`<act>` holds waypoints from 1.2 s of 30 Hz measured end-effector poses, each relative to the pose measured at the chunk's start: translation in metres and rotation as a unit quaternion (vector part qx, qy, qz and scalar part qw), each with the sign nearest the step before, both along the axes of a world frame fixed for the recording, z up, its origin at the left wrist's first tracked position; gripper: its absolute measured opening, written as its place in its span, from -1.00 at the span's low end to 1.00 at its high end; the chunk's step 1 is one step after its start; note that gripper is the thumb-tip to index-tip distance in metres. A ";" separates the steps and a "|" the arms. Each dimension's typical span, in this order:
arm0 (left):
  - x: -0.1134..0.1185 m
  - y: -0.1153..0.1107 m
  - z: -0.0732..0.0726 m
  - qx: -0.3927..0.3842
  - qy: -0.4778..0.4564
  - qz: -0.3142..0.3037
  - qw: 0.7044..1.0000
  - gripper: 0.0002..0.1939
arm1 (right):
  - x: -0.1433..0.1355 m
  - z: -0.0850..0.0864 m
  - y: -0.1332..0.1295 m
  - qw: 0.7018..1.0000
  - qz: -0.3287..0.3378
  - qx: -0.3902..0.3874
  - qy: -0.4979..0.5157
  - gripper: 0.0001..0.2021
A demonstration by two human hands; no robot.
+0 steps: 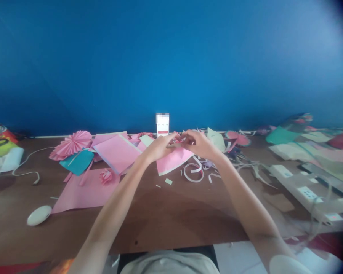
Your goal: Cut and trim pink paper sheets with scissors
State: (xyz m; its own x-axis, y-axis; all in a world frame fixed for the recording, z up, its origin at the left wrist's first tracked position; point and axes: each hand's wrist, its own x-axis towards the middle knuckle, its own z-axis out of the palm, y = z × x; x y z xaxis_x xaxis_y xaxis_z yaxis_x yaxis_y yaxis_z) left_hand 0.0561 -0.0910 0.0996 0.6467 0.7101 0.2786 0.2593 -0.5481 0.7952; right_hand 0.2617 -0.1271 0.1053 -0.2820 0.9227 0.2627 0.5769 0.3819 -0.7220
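Over the far middle of the table, my left hand and my right hand are close together with bent, pinched fingers. Something small and pinkish shows between the fingertips, too blurred to name. Just below them is a pink paper sheet with a pale border; whether the fingers touch it I cannot tell. Behind my left hand a phone stands upright with its screen lit. Curled pale paper strips and a small green paper scrap lie nearer to me.
Left are a pleated pink paper fan, a teal paper piece, pink sheets, a crumpled pink paper flower and a white oval object. Right are a power strip with cables and a dark flat device. A blue wall rises behind.
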 end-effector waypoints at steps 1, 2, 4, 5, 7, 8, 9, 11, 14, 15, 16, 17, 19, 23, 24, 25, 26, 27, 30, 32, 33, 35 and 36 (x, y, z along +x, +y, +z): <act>0.002 -0.001 0.000 0.005 0.001 -0.005 1.000 -0.70 | 0.000 -0.001 0.000 1.000 0.001 0.010 -0.004 -0.78; 0.003 -0.001 0.000 0.011 0.003 -0.010 1.000 -0.69 | 0.000 -0.001 0.001 1.000 0.002 0.016 -0.006 -0.78; 0.006 -0.001 -0.002 0.021 0.009 -0.015 1.000 -0.68 | 0.000 -0.001 0.001 1.000 0.007 0.023 -0.007 -0.75; 0.007 0.000 -0.003 0.025 0.009 -0.015 1.000 -0.68 | 0.000 -0.001 0.001 1.000 0.009 0.027 -0.010 -0.75; 0.008 0.002 -0.005 0.028 0.010 -0.015 0.999 -0.69 | 0.000 -0.001 0.001 0.999 0.015 0.034 -0.021 -0.75; 0.008 0.003 -0.006 0.027 0.009 -0.016 0.999 -0.69 | 0.000 -0.001 0.001 0.999 0.016 0.040 -0.027 -0.76; 0.008 0.004 -0.007 0.024 0.009 -0.017 1.000 -0.70 | 0.000 -0.001 0.000 0.998 0.014 0.047 -0.033 -0.76; 0.008 0.006 -0.008 0.021 0.010 -0.021 1.000 -0.70 | -0.002 0.000 -0.001 0.996 0.007 0.068 -0.050 -0.76; 0.009 0.006 -0.009 0.037 0.023 -0.022 0.999 -0.70 | -0.005 0.002 -0.004 0.993 0.001 0.095 -0.077 -0.79; 0.009 0.006 -0.009 0.045 0.028 -0.021 0.998 -0.70 | -0.006 0.003 -0.005 0.992 0.002 0.098 -0.081 -0.79; 0.009 0.006 -0.010 0.053 0.032 -0.017 0.998 -0.70 | -0.006 0.003 -0.006 0.992 0.003 0.098 -0.083 -0.80; 0.009 0.006 -0.011 0.058 0.036 -0.014 0.998 -0.70 | -0.007 0.004 -0.007 0.992 0.004 0.097 -0.082 -0.81; 0.010 0.007 -0.012 0.063 0.042 -0.006 0.997 -0.70 | -0.007 0.005 -0.007 0.992 0.005 0.096 -0.079 -0.85; 0.013 0.007 -0.014 0.065 0.050 0.007 0.997 -0.71 | -0.006 0.005 -0.007 0.992 0.014 0.103 -0.077 -0.88; 0.013 0.006 -0.014 0.066 0.052 0.009 0.996 -0.70 | -0.006 0.005 -0.007 0.991 0.017 0.106 -0.077 -0.88; 0.013 0.006 -0.014 0.065 0.056 0.011 0.996 -0.69 | -0.005 0.004 -0.006 0.991 0.020 0.108 -0.079 -0.88; 0.013 0.006 -0.014 0.063 0.059 0.012 0.996 -0.67 | -0.005 0.004 -0.006 0.990 0.022 0.109 -0.082 -0.88; 0.013 0.006 -0.014 0.062 0.061 0.014 0.996 -0.65 | -0.005 0.003 -0.006 0.990 0.023 0.111 -0.085 -0.88; 0.013 0.005 -0.016 0.055 0.061 0.010 0.997 -0.63 | -0.004 0.002 -0.005 0.989 0.030 0.110 -0.092 -0.90; 0.013 0.005 -0.017 0.051 0.061 0.007 0.997 -0.63 | -0.004 0.002 -0.006 0.989 0.033 0.108 -0.093 -0.90; 0.013 0.005 -0.018 0.049 0.061 0.007 0.997 -0.63 | -0.004 0.003 -0.006 0.989 0.035 0.107 -0.093 -0.90; 0.014 0.005 -0.018 0.045 0.060 0.008 0.997 -0.62 | -0.005 0.003 -0.006 0.989 0.037 0.106 -0.094 -0.88; 0.015 0.005 -0.018 0.043 0.061 0.009 0.997 -0.63 | -0.005 0.004 -0.006 0.989 0.039 0.105 -0.094 -0.88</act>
